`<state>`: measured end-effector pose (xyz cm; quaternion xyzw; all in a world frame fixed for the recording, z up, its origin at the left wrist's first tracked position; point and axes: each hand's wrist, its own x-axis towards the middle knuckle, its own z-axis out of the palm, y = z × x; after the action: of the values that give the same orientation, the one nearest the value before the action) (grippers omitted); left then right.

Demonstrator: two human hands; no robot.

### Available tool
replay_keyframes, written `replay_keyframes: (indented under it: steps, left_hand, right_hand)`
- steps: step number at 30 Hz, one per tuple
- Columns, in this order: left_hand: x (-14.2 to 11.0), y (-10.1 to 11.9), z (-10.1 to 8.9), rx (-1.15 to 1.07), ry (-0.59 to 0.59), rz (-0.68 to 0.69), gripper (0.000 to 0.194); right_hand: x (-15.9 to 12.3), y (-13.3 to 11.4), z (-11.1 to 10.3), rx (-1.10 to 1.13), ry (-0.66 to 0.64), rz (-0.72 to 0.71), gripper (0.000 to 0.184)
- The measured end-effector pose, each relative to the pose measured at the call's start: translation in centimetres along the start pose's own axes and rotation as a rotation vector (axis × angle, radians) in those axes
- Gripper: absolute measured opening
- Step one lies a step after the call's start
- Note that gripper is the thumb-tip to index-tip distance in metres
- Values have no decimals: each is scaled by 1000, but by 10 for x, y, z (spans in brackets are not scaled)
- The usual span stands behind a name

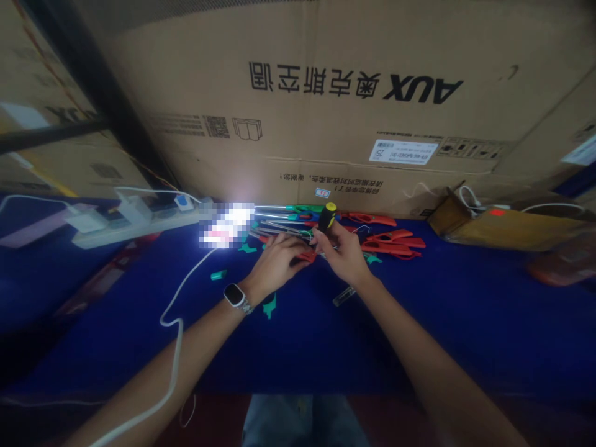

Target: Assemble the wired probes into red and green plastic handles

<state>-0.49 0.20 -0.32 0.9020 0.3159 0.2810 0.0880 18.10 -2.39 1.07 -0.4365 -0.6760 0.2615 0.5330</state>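
Note:
My left hand [278, 262], with a watch [234, 295] on its wrist, is closed around a red lighter handle [307, 255]. My right hand [345, 256] grips a screwdriver [328, 216] with a black and yellow handle, held upright beside the red piece. The screwdriver's tip is hidden by my fingers. Behind both hands lie several long-nosed lighters with metal tubes, among them a green lighter [305, 209] and a red lighter [372, 218]. More red lighter handles [395, 244] lie right of my right hand. Small green plastic pieces [269, 307] are scattered near my wrists.
Blue cloth [298, 354] covers the table. A large cardboard box [326, 37] stands upright along its back edge. On the left are a white power strip [135, 226], a bright light [233, 223] and a white cable [177, 347]. A yellowish box [526, 230] sits at right.

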Motion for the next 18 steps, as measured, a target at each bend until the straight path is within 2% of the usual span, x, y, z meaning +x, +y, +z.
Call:
replay_keyframes:
  steps: [10,14,18]
  left_hand:
    - [0,-2,2,14,-4,5,22]
    - [1,0,0,35,-19,-7,25]
    - [1,1,-1,42,-29,-11,22]
  right_hand:
    - [5,0,-2,153,39,124,38]
    - [8,-8,-9,227,-36,150,45]
    - [11,-11,-14,202,-99,153,40]
